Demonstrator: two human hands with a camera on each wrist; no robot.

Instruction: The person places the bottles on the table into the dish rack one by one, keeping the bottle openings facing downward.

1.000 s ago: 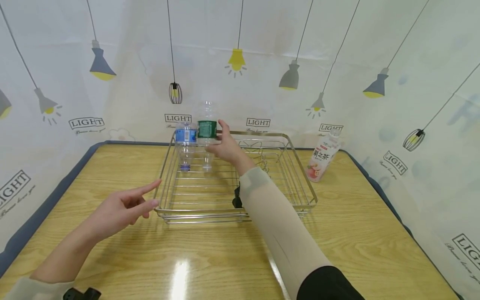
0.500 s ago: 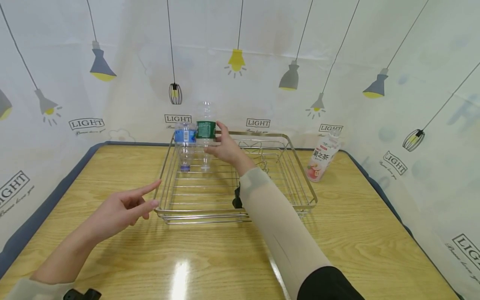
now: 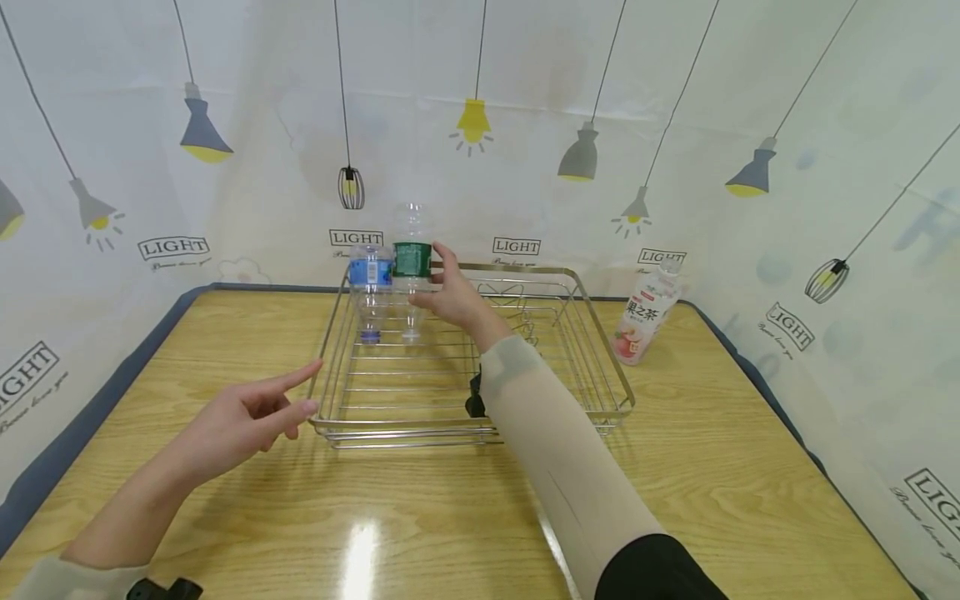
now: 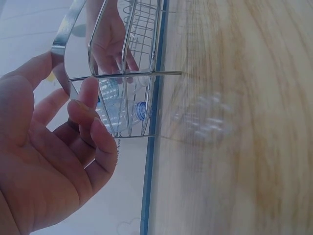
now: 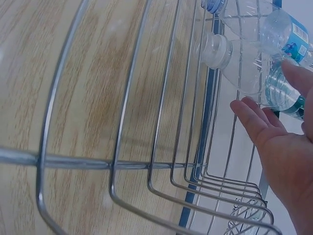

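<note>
In the head view, a clear plastic bottle with a green label (image 3: 412, 260) stands upside down in the back left of the wire dish rack (image 3: 480, 422). My right hand (image 3: 457, 296) holds it from the right, thumb in front and fingers on the far side. Its uncapped neck (image 5: 216, 51) points down at the wires. Close on its left is another inverted clear bottle with a blue label (image 3: 371, 271) and a blue cap. My left hand (image 3: 232, 425) touches the rack's left rim with extended index finger and thumb; the other fingers are bent.
A pink-and-white drink bottle (image 3: 645, 312) stands on the wooden table (image 3: 420, 517) right of the rack. Curled wire holders (image 3: 521, 312) sit in the rack's back right. A lamp-patterned white cloth (image 3: 525, 183) hangs behind and beside the table.
The green-labelled bottle has shifted slightly left toward the blue-labelled one, with my right hand moving along. Over the last half second little differs. My left hand stays at the rim.
</note>
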